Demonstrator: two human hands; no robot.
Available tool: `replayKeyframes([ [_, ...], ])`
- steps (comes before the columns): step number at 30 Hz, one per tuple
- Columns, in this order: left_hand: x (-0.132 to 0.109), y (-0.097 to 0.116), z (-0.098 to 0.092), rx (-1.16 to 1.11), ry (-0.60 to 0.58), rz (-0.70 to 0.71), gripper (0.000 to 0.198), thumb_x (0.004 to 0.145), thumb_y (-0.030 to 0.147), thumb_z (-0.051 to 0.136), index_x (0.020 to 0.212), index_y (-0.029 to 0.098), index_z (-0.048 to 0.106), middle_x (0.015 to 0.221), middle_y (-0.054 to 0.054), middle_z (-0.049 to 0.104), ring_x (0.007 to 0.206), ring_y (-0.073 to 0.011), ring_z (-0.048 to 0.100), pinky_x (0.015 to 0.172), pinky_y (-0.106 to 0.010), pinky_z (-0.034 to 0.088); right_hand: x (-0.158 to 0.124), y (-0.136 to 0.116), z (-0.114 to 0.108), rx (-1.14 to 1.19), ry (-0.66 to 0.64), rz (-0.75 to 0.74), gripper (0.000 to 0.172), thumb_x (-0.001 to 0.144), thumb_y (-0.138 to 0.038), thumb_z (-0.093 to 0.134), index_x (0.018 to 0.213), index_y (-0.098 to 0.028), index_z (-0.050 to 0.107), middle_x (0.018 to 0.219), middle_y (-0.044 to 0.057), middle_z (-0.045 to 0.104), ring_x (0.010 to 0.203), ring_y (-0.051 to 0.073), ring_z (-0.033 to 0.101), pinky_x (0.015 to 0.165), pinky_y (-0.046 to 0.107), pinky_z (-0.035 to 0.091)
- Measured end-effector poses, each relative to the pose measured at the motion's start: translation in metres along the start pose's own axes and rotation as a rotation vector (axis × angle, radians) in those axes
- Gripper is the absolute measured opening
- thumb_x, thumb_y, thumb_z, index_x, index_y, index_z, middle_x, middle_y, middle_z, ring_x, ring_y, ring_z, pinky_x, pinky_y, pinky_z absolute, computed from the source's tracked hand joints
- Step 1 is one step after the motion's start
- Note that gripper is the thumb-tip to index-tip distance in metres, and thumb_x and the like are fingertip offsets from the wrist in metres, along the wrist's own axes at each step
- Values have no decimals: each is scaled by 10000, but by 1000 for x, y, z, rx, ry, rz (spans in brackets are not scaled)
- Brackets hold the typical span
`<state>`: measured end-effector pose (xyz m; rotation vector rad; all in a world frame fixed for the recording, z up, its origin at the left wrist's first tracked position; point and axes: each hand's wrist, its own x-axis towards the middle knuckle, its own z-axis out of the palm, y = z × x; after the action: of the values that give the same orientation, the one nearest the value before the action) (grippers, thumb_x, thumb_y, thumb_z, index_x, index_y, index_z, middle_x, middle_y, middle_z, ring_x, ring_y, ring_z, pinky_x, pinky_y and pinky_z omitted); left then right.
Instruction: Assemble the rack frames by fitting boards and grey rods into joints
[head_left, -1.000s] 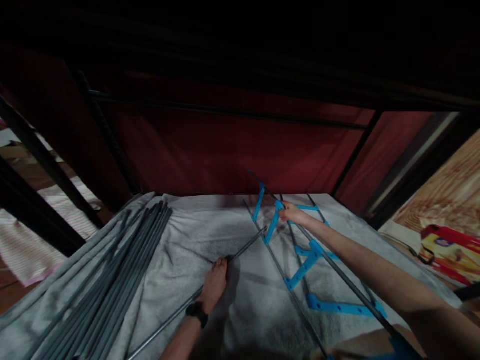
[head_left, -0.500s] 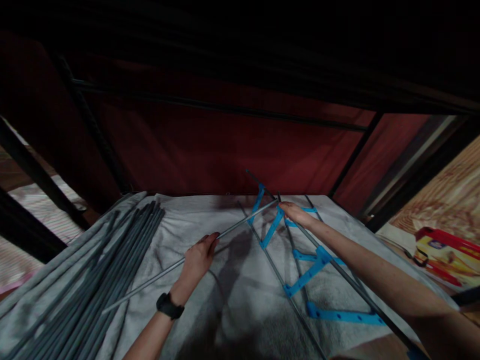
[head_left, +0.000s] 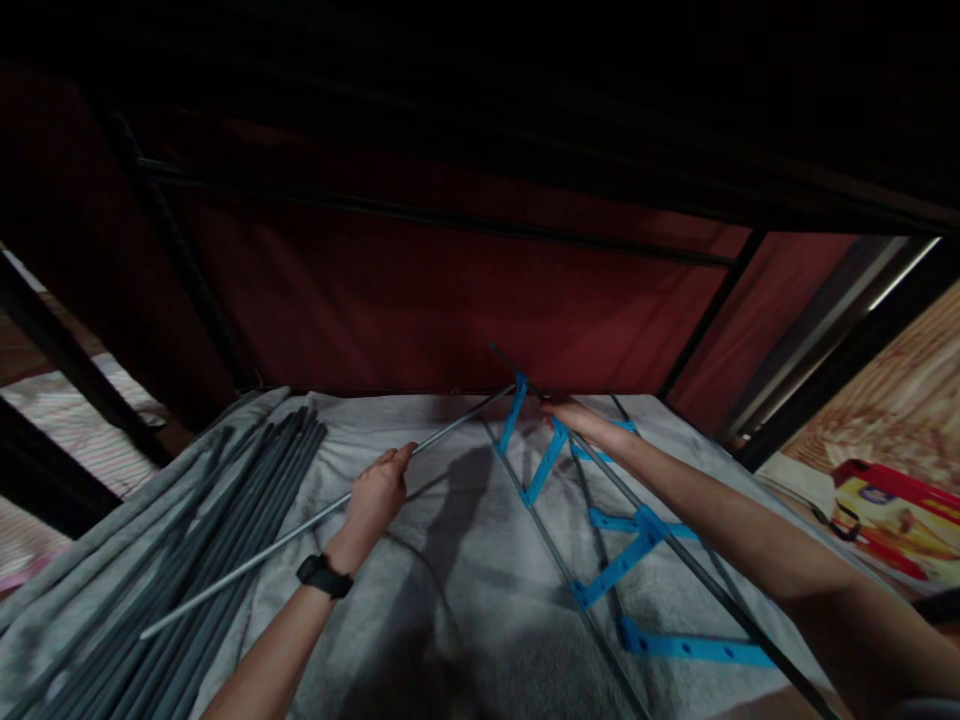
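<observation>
View from the head camera. The left hand [head_left: 375,492] is clenching its grip around a single grey rod [head_left: 450,428], near the middle of the grey cloth [head_left: 480,620] that is carrying the things. The rod is slanting up from the bundle at the left edge of the cloth toward the far edge, and its far tip is meeting the top of the frame [head_left: 600,585]. A black wristwatch [head_left: 324,575] is sitting on the left wrist.

The right hand [head_left: 576,420] is reaching to the far edge of the cloth, with its fingers resting on the top of the frame beside a blue connector [head_left: 546,462]. Whether this grip is clenched or released cannot be told.

The frame, made of thin grey rods joined by blue connectors, is lying over the right half of the cloth, running from the near right corner to the far edge. Its far end is standing raised off the cloth.

A bundle of grey rods [head_left: 247,520] is lying along the left edge. A red fabric wall [head_left: 420,300] is rising behind the far edge. A red and yellow box [head_left: 892,505] is lying beyond the right edge.
</observation>
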<state>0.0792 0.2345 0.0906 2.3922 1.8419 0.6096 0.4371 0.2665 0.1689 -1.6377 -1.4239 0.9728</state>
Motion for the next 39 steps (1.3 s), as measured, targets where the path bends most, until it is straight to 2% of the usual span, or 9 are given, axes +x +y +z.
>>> replayKeyframes([
  [3, 10, -1, 0, 62, 16, 34, 576, 913, 42, 359, 1433, 215, 538, 1149, -107, 688, 1014, -212, 685, 871, -305, 524, 11, -2, 6, -125, -34, -47, 89, 695, -171, 582, 732, -200, 506, 570, -41, 504, 526, 96, 412, 486, 222, 301],
  [6, 13, -1, 0, 85, 22, 56, 588, 902, 32, 366, 1435, 210, 537, 1103, -97, 686, 994, -203, 681, 870, -290, 518, 20, -2, 7, -169, -45, -62, 103, 650, -144, 568, 670, -203, 487, 509, -57, 424, 520, 97, 353, 480, 245, 254],
  [11, 18, -4, -2, 115, 39, 96, 614, 888, 20, 368, 1449, 216, 526, 1077, -89, 679, 1008, -194, 670, 891, -270, 499, 30, -2, 9, -153, -64, -121, 93, 635, -195, 549, 694, -215, 480, 598, -56, 439, 594, 112, 353, 537, 251, 303],
  [17, 26, -12, -6, 171, 16, 109, 644, 879, 14, 363, 1470, 223, 510, 1066, -92, 671, 980, -200, 658, 897, -291, 488, 34, -7, 16, -120, -67, -116, 96, 620, -216, 510, 714, -218, 488, 652, -43, 469, 628, 123, 388, 581, 253, 344],
  [23, 37, -14, -23, 237, 31, 188, 624, 910, 47, 357, 1493, 223, 494, 1027, -114, 653, 960, -236, 646, 925, -346, 486, 33, -12, 9, -184, -56, -196, 80, 644, -231, 538, 723, -227, 529, 687, -32, 536, 662, 137, 437, 611, 238, 391],
  [29, 53, 4, -32, 260, -12, 280, 573, 947, 84, 375, 1485, 240, 499, 996, -111, 643, 921, -235, 655, 869, -341, 505, 37, -19, 20, -179, -70, -226, 254, 656, -207, 562, 894, -221, 648, 764, -8, 641, 750, 169, 535, 691, 251, 456],
  [33, 60, 18, -30, 271, -26, 321, 577, 947, 75, 365, 1494, 218, 482, 1047, -123, 649, 962, -239, 656, 851, -337, 509, 41, -19, 26, -221, -40, -190, 259, 650, -167, 575, 886, -216, 673, 769, 8, 666, 788, 186, 564, 734, 262, 466],
  [39, 68, 38, -25, 256, -50, 324, 610, 929, 73, 389, 1523, 203, 438, 1183, -154, 646, 1026, -245, 660, 851, -338, 517, 49, -5, 23, -172, -35, -210, 268, 658, -192, 568, 909, -214, 657, 796, -2, 657, 772, 163, 556, 741, 255, 470],
])
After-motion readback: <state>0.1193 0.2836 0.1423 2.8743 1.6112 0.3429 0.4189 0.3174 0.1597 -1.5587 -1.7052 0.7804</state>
